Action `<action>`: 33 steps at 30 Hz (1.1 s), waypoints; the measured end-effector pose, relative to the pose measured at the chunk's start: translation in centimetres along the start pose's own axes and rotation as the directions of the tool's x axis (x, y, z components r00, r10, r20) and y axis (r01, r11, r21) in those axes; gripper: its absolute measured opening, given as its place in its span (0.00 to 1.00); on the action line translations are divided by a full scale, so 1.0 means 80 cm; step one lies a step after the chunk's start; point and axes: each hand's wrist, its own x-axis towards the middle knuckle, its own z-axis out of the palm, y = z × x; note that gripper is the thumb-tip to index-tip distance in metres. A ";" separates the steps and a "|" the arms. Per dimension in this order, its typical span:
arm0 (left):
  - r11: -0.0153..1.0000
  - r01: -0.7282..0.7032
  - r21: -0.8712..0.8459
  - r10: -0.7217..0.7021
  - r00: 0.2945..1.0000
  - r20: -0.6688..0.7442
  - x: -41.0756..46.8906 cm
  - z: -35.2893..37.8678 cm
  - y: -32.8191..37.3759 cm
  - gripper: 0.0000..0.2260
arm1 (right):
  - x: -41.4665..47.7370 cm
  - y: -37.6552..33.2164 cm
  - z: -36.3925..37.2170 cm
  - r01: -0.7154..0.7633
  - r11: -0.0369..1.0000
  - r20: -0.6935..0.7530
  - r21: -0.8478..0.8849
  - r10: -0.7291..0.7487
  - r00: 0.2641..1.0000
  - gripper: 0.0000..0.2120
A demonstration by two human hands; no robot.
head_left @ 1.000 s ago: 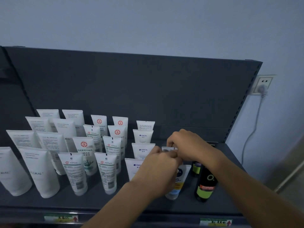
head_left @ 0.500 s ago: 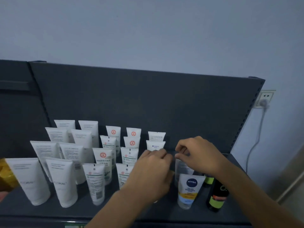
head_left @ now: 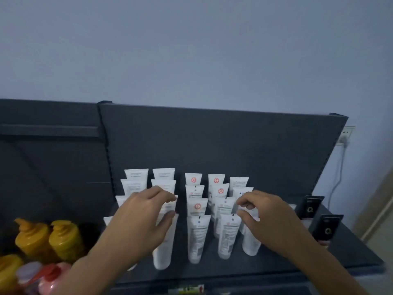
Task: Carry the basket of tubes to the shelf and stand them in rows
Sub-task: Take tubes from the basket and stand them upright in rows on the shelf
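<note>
Several white tubes (head_left: 198, 237) stand cap-down in rows on the dark shelf (head_left: 212, 268). My left hand (head_left: 142, 220) reaches over the second column from the left, thumb and forefinger pinching the flat top of a white tube (head_left: 168, 207) there. My right hand (head_left: 272, 218) is over the rightmost white column, its curled fingers pinching the top of another white tube (head_left: 249, 208). Part of that column is hidden behind the hand. No basket is in view.
Two black tubes (head_left: 326, 227) stand at the shelf's right end. Yellow pump bottles (head_left: 32, 237) and pink bottles (head_left: 53, 277) crowd the lower left. The shelf's back panel (head_left: 212, 145) rises behind the rows. A wall socket (head_left: 347, 133) with a cable is at right.
My left hand has moved left, from the right-hand tubes to the second column. My right hand has shifted onto the rightmost white column. The view has swung, bringing the yellow bottles in.
</note>
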 end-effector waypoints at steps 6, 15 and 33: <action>0.996 0.069 0.054 -0.072 0.996 0.047 -0.052 -0.029 -0.100 0.13 | -0.007 -0.090 0.046 0.035 0.999 0.047 0.035 -0.036 0.998 0.08; 0.997 0.022 0.075 -0.032 0.990 0.137 -0.035 -0.010 -0.124 0.20 | 0.046 -0.154 0.089 0.165 0.986 0.141 0.030 -0.167 0.976 0.16; 0.952 -0.041 0.302 -0.074 0.931 0.359 -0.020 0.042 -0.144 0.20 | 0.083 -0.165 0.165 0.294 0.947 0.445 -0.129 -0.209 0.871 0.17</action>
